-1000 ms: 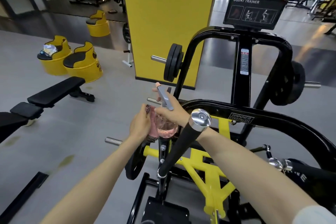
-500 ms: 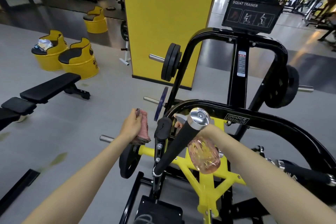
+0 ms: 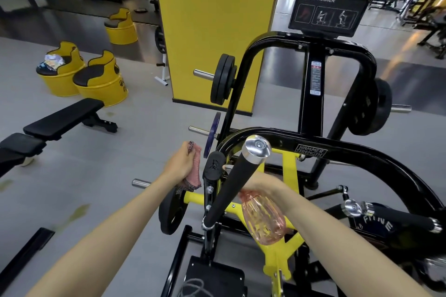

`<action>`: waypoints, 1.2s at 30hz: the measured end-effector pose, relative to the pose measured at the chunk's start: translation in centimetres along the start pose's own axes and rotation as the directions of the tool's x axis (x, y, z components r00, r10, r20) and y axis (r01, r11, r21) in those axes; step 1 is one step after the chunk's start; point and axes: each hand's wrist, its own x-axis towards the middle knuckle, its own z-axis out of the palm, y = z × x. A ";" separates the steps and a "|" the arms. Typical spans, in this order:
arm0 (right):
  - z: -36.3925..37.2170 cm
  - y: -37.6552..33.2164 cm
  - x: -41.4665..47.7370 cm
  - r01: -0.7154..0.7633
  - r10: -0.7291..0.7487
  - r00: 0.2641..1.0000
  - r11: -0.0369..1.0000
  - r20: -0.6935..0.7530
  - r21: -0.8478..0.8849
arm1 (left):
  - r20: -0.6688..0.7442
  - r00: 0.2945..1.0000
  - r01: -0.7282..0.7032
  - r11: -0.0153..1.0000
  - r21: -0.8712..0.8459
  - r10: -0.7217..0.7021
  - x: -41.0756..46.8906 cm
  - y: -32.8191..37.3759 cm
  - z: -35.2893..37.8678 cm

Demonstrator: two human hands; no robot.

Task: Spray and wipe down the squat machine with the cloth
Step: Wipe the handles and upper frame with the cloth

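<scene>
Head view shows us our left hand [image 3: 179, 166] curled round a bunched pink woven cloth [image 3: 195, 171]. We hold it just left of the black-and-yellow squat machine [image 3: 311, 103], beside its short black upright grip [image 3: 213, 164]; whether they touch we cannot tell. Our right hand [image 3: 260, 184] holds a translucent pink plastic spray bottle [image 3: 264, 220] by its top, body tilted down over the yellow frame. Its fingers hide behind a long black foam handle with a chrome cap [image 3: 231, 188]. Further left, a black padded workout bench [image 3: 62, 118] and yellow barrel seats [image 3: 101, 84] stand on the grey floor [image 3: 120, 176].
</scene>
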 end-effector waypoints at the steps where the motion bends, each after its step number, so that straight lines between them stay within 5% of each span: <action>1: 0.1 0.4 0.3 0.013 -0.013 1.000 1.000 -0.021 0.001 | -0.026 1.000 -0.002 0.999 0.049 0.003 0.1 0.3 -0.2; 7: 0.6 2.9 1.6 0.075 -0.054 0.980 0.991 -0.192 0.108 | -0.081 0.967 -0.202 0.919 0.339 0.243 1.5 2.9 0.3; 11: 1.2 3.8 1.4 0.010 0.044 0.967 0.977 -0.250 0.211 | 0.216 0.955 -0.235 0.963 0.130 0.204 8.8 0.0 6.0; 14: 2.0 4.1 1.1 -0.035 0.114 0.943 0.968 -0.312 0.247 | 0.332 0.920 -0.262 0.956 0.129 0.207 1.8 6.6 3.5; 17: 2.9 5.0 1.4 -0.050 0.146 0.909 0.968 -0.390 0.245 | 0.260 0.951 -0.241 0.930 0.277 0.168 0.4 7.4 4.0; 26: 3.9 5.3 1.9 -0.011 0.132 0.865 0.970 -0.485 0.243 | 0.235 0.848 -0.507 0.857 0.098 0.475 -3.7 3.8 3.9; 36: 4.8 5.3 2.6 0.007 0.091 0.849 0.983 -0.521 0.183 | 0.178 0.784 -0.618 0.775 0.134 0.595 -6.1 -1.2 3.9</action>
